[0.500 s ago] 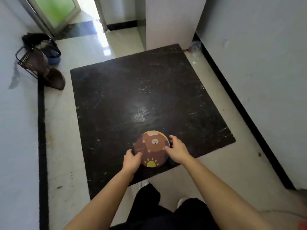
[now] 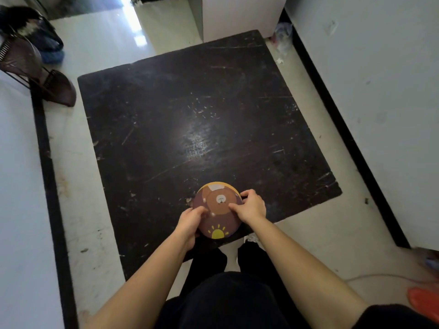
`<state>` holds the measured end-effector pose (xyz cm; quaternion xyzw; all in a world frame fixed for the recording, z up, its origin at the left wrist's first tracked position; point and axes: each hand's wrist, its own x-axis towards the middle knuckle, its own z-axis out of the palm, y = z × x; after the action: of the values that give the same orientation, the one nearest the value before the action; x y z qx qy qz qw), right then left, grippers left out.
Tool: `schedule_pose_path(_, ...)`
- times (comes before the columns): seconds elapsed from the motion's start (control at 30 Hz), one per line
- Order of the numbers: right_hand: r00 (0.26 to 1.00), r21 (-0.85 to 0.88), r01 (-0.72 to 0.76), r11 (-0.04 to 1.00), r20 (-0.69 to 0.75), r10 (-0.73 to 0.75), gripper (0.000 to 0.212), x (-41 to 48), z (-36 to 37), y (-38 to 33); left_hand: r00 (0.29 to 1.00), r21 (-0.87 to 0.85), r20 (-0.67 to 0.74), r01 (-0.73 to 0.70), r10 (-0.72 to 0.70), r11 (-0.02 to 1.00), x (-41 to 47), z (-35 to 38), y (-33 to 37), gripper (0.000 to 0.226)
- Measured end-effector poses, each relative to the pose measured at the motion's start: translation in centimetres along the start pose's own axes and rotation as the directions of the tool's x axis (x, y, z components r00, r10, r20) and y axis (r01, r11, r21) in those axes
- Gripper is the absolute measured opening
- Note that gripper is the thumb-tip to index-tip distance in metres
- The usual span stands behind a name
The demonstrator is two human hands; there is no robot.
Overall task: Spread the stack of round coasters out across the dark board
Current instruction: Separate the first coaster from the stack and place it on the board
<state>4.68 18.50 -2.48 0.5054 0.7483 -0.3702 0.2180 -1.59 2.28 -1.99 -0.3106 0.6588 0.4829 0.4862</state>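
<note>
A stack of round coasters (image 2: 217,216) rests on the near edge of the dark scratched board (image 2: 190,115). The top coaster is maroon with a brown bear face and a yellow sun; a yellow coaster peeks out behind it. My left hand (image 2: 190,222) grips the stack's left rim, thumb on top. My right hand (image 2: 251,206) holds the right rim, with its thumb pressed on the bear face. How many coasters lie underneath is hidden.
The board lies on a pale tiled floor (image 2: 71,174) in a narrow passage. White walls with black skirting run along both sides. A dark wire rack and bags (image 2: 31,55) sit at far left. An orange object (image 2: 425,302) lies at the right near my legs.
Both hands have closed in over the stack, the thumbs now on the top coaster. The view has moved closer and tilted down slightly.
</note>
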Motion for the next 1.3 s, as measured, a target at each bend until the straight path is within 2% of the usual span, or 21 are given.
schedule_pose_path(0.17, 1.000, 0.213, -0.024, 0.977, 0.023, 0.020, 0.027, 0.6, -0.6, 1.2, 0.996, -0.039, 0.058, -0.059, 0.061, 0.998, -0.3, 0.1, -0.4, 0.027)
schedule_pose_path(0.33, 0.996, 0.450, -0.087, 0.889, 0.024, 0.085, 0.012, 0.9, -1.3, 3.6, 0.999, -0.157, 0.052, 0.004, 0.004, 0.988, -0.7, 0.3, -0.2, 0.052)
schedule_pose_path(0.43, 1.000, 0.328, 0.022, 0.945, -0.002, -0.022, 0.014, 0.5, -1.1, 4.3, 0.995, -0.200, 0.099, 0.020, 0.000, 0.980, -1.0, 0.7, -0.9, 0.052)
schedule_pose_path(0.53, 0.998, 0.236, 0.042, 0.971, 0.042, -0.053, 0.049, -0.4, -0.5, 4.3, 0.989, -0.267, 0.148, 0.021, 0.019, 0.964, -1.2, 1.1, -1.5, 0.048)
schedule_pose_path(0.63, 1.000, 0.123, 0.027, 0.992, -0.015, -0.025, 0.062, -0.8, 0.0, 3.9, 0.985, -0.302, 0.173, 0.036, 0.017, 0.953, -1.2, 1.2, -1.9, 0.043)
schedule_pose_path(0.7, 0.999, 0.120, 0.008, 0.993, -0.041, -0.003, 0.056, -0.4, 0.0, 4.0, 0.980, -0.305, 0.199, 0.048, 0.014, 0.951, -1.1, 1.5, -2.0, 0.045)
schedule_pose_path(0.93, 1.000, 0.265, -0.001, 0.964, 0.029, -0.006, 0.020, 1.2, -1.1, 4.9, 0.980, -0.342, 0.199, 0.058, 0.012, 0.938, -1.2, 2.8, -2.8, 0.051)
schedule_pose_path(1.1, 0.990, 0.281, 0.127, 0.951, -0.091, -0.105, 0.015, 0.5, -1.5, 5.7, 0.964, -0.422, 0.262, 0.147, -0.035, 0.894, -1.4, 4.0, -3.1, 0.076)
schedule_pose_path(1.17, 0.987, 0.329, 0.139, 0.934, -0.120, -0.105, 0.014, 0.2, -1.7, 6.1, 0.965, -0.436, 0.259, 0.164, -0.051, 0.885, -1.3, 4.3, -3.2, 0.076)
schedule_pose_path(1.27, 0.993, 0.408, 0.105, 0.907, -0.091, -0.074, 0.007, 0.5, -2.3, 6.8, 0.962, -0.422, 0.267, 0.166, -0.053, 0.891, -1.2, 4.3, -3.2, 0.071)
schedule_pose_path(1.3, 0.993, 0.389, 0.110, 0.915, -0.087, -0.083, 0.004, 0.5, -2.5, 6.9, 0.960, -0.413, 0.276, 0.167, -0.051, 0.895, -1.2, 4.2, -3.1, 0.069)
